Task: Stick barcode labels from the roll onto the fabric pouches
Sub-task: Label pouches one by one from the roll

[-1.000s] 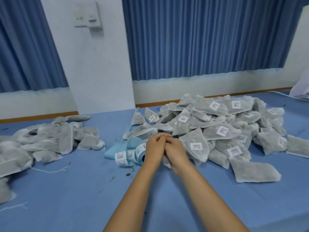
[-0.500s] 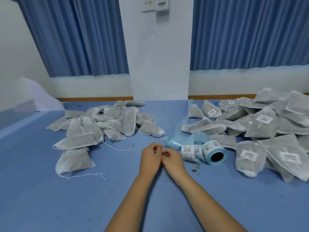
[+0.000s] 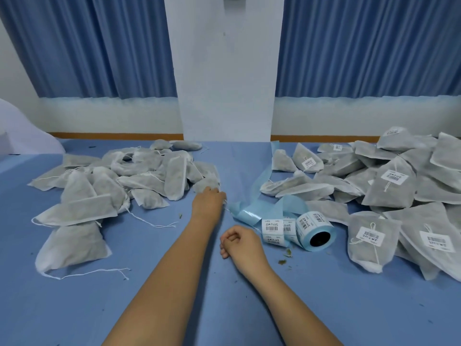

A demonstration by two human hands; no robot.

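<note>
Both hands now apart: left hand (image 3: 208, 199) at the unlabelled pouches (image 3: 119, 181).

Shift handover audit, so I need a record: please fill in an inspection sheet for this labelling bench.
Surface: blue table.
Job's things: unlabelled pouches piled left; labelled pouches piled right; label roll lying between them, backing strip trailing.
Clutter: crumbs beside the roll.
Hands: left hand at the unlabelled pile's right edge; right hand rests curled on the table, its hold unclear.
Cables: nothing seen.
Surroundings: blue curtains, white pillar.
</note>
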